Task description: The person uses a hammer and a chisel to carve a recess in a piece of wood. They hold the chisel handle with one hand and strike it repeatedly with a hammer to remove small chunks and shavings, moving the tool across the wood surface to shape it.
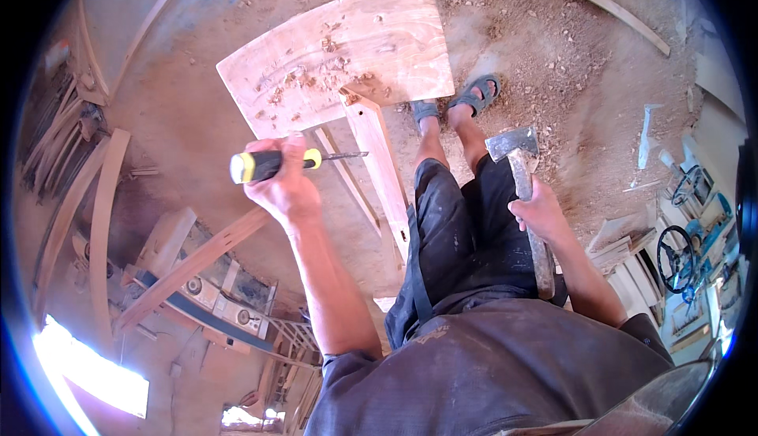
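The step in hand is judged to be the chiselling of the pale wooden beam [371, 124], which is seen slanting through the centre of the frame from the curved board [395, 37] at the upper middle toward the knees. A chisel-like tool [267, 165] with a black and yellow handle is gripped in the closed left hand [290, 187], left of centre; its blade is pointed across the beam, but whether the wood is touched by the tip cannot be told. A hatchet [519, 172] is held by its wooden handle in the closed right hand [543, 213], right of centre, with the head raised uppermost and well apart from the chisel-like tool. For clean work, the cutting edge should be seated squarely on the intended line before any blow is given, and the handle should be gripped low enough that its butt is left bare for striking. Short, straight taps with the flat of the hatchet would be advised, its sharp edge being turned away from the wrist. The beam should be steadied against twisting, and the shavings [328, 45] scattered over the board should be brushed aside if the beam's seat is spoiled by them.
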A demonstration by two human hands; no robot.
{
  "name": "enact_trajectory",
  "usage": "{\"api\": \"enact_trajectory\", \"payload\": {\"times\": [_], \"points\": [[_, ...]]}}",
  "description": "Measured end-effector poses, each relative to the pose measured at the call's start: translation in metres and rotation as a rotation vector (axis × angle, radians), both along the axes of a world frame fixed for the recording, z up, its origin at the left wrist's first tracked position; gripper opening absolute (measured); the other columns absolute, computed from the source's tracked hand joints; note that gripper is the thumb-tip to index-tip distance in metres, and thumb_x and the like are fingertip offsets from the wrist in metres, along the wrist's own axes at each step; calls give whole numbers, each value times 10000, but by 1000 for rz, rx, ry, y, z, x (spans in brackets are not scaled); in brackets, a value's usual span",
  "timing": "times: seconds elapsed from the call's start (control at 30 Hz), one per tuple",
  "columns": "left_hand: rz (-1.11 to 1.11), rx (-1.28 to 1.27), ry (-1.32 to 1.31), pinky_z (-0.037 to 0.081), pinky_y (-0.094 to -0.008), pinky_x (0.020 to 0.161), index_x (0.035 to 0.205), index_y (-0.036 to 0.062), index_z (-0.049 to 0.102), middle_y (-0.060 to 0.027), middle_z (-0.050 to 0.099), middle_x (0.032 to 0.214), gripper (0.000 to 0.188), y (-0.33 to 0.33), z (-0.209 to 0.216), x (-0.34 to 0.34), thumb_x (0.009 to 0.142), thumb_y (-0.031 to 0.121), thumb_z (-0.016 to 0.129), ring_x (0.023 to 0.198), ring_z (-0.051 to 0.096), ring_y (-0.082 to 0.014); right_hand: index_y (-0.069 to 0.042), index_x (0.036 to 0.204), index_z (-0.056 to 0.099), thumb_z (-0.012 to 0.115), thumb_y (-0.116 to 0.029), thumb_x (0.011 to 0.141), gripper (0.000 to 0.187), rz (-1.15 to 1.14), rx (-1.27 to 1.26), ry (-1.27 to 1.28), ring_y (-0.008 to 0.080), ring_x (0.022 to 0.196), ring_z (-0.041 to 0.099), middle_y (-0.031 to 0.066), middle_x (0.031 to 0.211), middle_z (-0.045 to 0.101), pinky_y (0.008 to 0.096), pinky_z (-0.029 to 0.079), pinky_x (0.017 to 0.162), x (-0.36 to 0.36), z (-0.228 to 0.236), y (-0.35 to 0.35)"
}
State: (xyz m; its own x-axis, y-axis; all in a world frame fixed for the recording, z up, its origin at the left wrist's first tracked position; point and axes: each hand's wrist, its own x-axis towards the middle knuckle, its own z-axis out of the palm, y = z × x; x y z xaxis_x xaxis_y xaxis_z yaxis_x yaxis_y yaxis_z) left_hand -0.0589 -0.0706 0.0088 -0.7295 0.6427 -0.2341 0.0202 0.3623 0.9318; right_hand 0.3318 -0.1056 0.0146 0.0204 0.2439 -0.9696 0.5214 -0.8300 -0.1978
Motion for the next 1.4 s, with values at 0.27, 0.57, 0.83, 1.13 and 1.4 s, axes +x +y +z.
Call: {"api": "enact_trajectory", "payload": {"times": [0.27,0.57,0.83,1.13,1.4], "points": [[211,343,-307,470,-381,671,945,47,624,-66,596,760,61,17,-9,-22,939,46,684,690,556,-191,67,1125,543,656,-103,772,408,64,26,-16,175,502,607,105,717,613,340,512,483,-18,2,-5],[-355,-1063,164,569,-426,818,1243,-31,683,-153,757,955,583,-20,-56,37,805,298,881,883,723,-275,48,1074,544,651,-81,777,341,-21,0,34,187,510,617,109,723,611,352,520,489,-21,-21,-41],[-466,-1116,367,556,-432,912,1172,20,748,-188,768,1036,651,-40,-98,70,697,449,864,988,738,-337,37,1081,555,651,-79,783,334,-61,-1,41,197,514,633,127,723,617,359,530,496,4,-42,-55],[-499,-924,289,546,-377,773,973,-11,761,-110,756,859,454,-62,-110,33,718,323,933,787,686,-205,43,1231,528,692,-35,777,489,-382,34,173,130,525,571,42,749,569,288,478,446,21,-95,-42],[-491,-933,334,540,-396,748,969,-7,766,-129,747,849,516,-77,-127,19,705,399,947,769,679,-220,52,1222,538,689,-52,800,459,-476,272,196,127,521,568,46,723,576,291,482,466,6,-119,-23]]}}
